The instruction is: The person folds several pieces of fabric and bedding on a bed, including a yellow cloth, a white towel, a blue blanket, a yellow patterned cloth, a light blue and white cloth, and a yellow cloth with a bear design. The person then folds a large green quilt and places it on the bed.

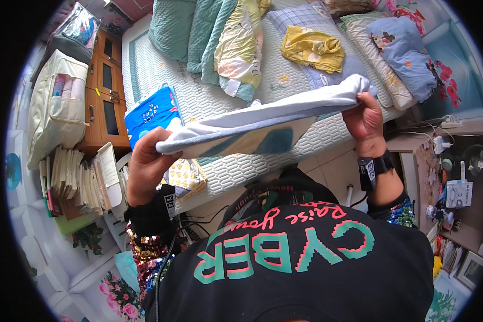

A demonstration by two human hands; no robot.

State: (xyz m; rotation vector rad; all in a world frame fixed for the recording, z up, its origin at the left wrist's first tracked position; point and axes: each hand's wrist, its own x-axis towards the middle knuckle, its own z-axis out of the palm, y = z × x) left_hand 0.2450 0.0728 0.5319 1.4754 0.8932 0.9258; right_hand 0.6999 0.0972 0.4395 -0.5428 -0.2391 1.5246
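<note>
A light blue and white cloth (265, 112) is stretched between my two hands, above the near edge of the bed. Its lower face is beige with blue patches. At the cloth's left end, my left hand (151, 165) pinches the folded edge between thumb and fingers. My right hand (364, 116) grips the bunched right end, a little higher in view. Below and behind the cloth lies the bed's quilted white cover (306, 141). Just beyond my left hand is a folded bright blue printed cloth (155, 112). A folded yellow-and-white patterned cloth (185, 175) sits near my left wrist.
Farther back on the bed are a green quilt (173, 32), a crumpled yellow cloth (314, 46) on a plaid pillow (302, 18), and a blue bundle (402, 56). Wooden drawers (106, 86) and stacked books (72, 181) stand left. A cluttered shelf (422, 161) with cables is right.
</note>
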